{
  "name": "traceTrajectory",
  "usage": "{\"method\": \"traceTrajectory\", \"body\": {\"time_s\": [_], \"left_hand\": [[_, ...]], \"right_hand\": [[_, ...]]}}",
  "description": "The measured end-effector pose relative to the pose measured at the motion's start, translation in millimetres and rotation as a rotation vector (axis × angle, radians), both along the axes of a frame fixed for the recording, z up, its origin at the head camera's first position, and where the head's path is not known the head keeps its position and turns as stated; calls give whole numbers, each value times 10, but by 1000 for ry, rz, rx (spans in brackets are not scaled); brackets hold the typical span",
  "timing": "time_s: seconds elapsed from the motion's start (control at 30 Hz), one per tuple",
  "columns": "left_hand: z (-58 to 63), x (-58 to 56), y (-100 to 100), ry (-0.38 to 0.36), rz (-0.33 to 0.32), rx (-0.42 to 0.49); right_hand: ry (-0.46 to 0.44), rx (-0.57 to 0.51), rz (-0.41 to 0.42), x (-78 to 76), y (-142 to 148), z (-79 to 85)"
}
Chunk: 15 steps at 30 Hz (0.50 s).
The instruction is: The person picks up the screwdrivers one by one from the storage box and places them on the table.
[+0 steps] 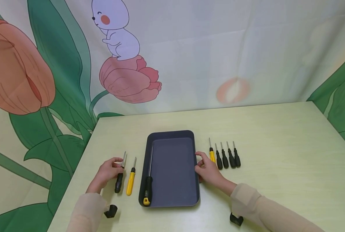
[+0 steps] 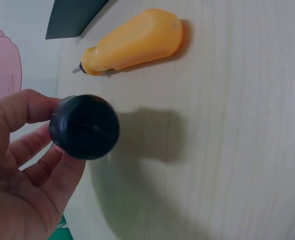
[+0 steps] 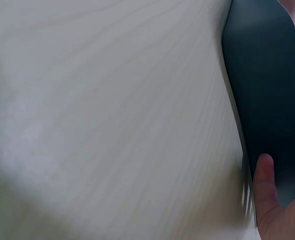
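Observation:
My left hand [image 1: 108,170] pinches a black-handled screwdriver [image 1: 119,183] near the top of its handle, shaft pointing away. In the left wrist view the round butt of this handle [image 2: 87,127] faces the camera, between thumb and fingers. Just right of it lies a yellow-handled screwdriver [image 1: 130,183]. My right hand [image 1: 210,170] grips the right rim of a dark rectangular tray [image 1: 175,170]; in the right wrist view the thumb [image 3: 265,185] presses on the tray's outer wall. Along the tray's left side lies a long screwdriver [image 1: 148,188] with a black and yellow handle.
Right of the tray, a yellow and black screwdriver [image 1: 211,153] and several small black screwdrivers [image 1: 225,160] lie in a row, tips away from me. A printed curtain [image 1: 190,58] hangs behind the far edge of the pale table [image 1: 282,154].

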<state>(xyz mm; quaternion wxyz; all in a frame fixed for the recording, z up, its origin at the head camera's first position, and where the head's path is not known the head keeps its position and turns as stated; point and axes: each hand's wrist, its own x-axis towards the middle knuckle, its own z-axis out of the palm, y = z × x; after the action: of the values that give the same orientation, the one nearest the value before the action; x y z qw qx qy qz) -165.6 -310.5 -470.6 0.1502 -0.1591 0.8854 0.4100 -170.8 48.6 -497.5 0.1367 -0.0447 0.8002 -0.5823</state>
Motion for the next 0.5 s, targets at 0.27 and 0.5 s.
{"method": "traceTrajectory", "body": {"time_s": [0.27, 0.5], "left_hand": [[-59, 2, -23, -11, -2, -25], [-77, -2, -23, -11, -6, -24]], "right_hand": [[7, 24, -5, -15, 0, -31], [-3, 16, -8, -16, 0, -37]]}}
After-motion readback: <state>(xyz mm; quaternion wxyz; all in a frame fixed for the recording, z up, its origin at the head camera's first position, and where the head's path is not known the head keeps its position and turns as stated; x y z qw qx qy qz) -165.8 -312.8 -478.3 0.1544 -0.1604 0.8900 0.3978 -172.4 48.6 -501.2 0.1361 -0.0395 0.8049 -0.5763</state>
